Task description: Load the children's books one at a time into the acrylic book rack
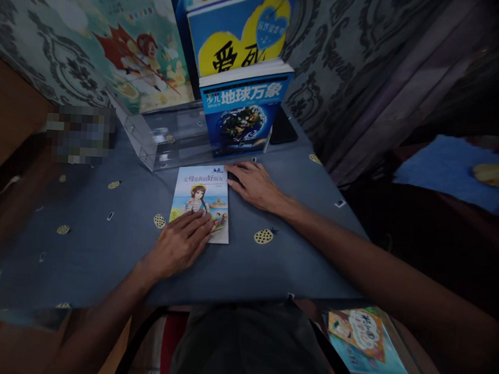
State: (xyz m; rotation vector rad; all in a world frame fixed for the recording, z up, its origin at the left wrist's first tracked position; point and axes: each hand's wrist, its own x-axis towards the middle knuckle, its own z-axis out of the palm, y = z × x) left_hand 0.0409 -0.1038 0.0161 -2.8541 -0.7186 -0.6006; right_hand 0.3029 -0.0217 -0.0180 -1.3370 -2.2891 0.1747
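Mid-frame I see the book [204, 194] lying lengthwise up-and-down, left hand [182, 240] flat on its lower half, right hand [255, 188] loosely spread at its top-right corner.

Patterned wallpaper [336, 41], curtain [382, 90], possibly a phone [284, 129]

Closed illustrated booklet [202, 190], face up

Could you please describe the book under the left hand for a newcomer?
On the patterned tablecloth, before the clear stand, the left hand rests on a book. Its cover shows a yellow-hatted figure; unlike the upright books, it lies flat.
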